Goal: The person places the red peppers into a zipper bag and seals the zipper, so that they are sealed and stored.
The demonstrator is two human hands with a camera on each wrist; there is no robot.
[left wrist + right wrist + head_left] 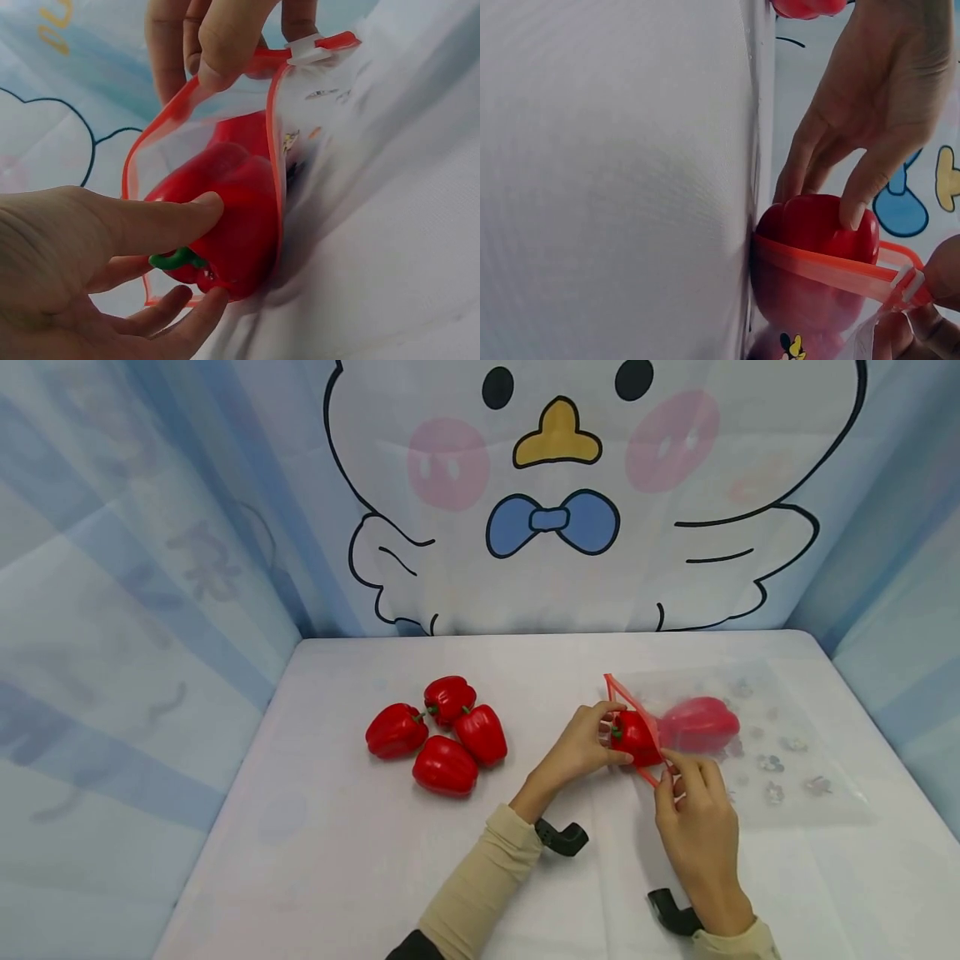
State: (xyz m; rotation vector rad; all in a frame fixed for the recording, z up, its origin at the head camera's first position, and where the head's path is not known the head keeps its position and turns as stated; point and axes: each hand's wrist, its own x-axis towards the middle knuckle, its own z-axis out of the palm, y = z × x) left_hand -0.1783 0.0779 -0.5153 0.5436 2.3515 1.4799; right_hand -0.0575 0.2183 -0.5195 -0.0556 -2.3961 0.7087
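Your left hand point(581, 747), fingers half curled, grips a red pepper point(636, 739) partly inside the clear bag point(813, 727). Your right hand point(699, 818), nearly closed, pinches the red edge point(825, 265). Beyond it lies a bagged pepper point(699, 724); left of your left hand, four loose peppers point(446, 767).

left hand point(877, 101) grips red pepper point(817, 223); pepper partly inside orange-rimmed bag point(821, 269); right hand point(942, 276) pinches bag
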